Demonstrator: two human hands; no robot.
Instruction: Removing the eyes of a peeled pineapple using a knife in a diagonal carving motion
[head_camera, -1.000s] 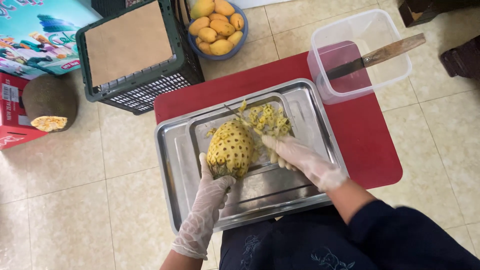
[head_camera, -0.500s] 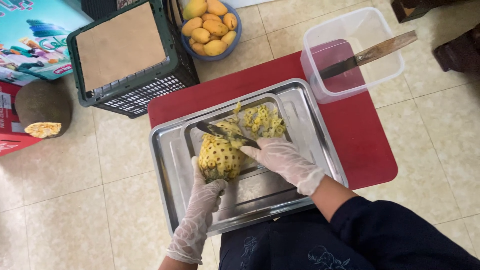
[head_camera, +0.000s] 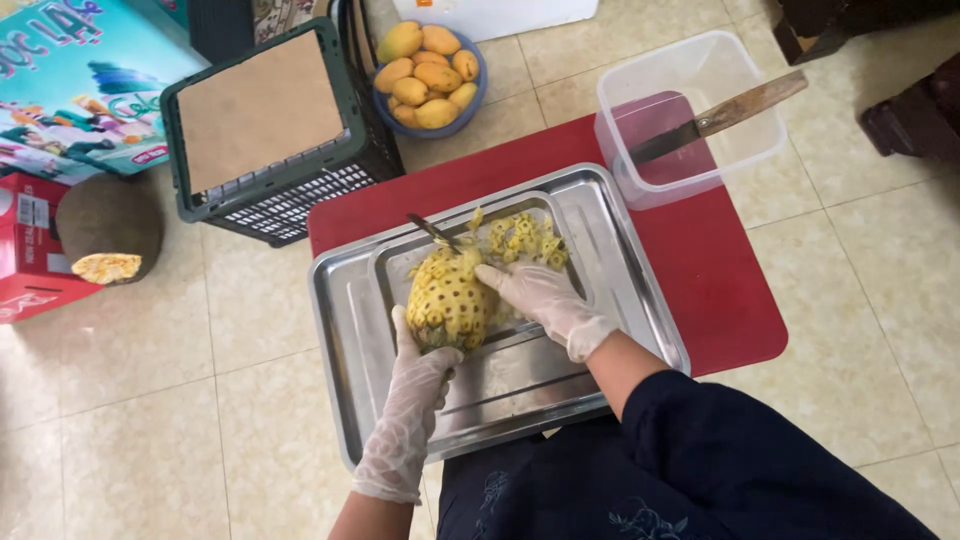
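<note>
Two gloved hands worked near the middle of the frame, over a red mat spread on a tiled floor. On the mat lay a large steel tray, with a smaller steel tray nested inside it. At the upper left stood a dark green crate; at the upper right, a clear plastic tub with a wooden-handled knife laid across its rim; at top centre, a blue bowl of yellow fruit. A peeled pineapple rested in the inner tray, with a heap of yellow trimmings just beyond it. The left hand was cupped against the fruit's near end, fingers closed on it. The right hand lay on the fruit's right side, fingers together around a small blade whose tip showed past the top. The step in hand seemed to be cutting out the eyes; the next cut probably called for a steady hold and a shallow angle.
</note>
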